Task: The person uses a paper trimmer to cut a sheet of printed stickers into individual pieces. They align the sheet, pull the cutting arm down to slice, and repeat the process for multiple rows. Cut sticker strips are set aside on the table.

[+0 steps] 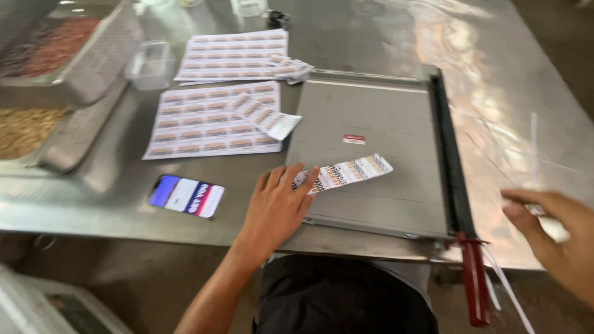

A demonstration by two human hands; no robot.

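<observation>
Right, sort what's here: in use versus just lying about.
In use: left hand on a label strip, paper cutter, label sheets, right hand with paper trimmings.
Lying about: phone, metal trays, clear plastic tub.

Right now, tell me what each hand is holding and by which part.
The left hand presses its fingertips on the near end of a label strip lying on the paper cutter, not gripping it. The right hand is blurred; what it holds cannot be told.
</observation>
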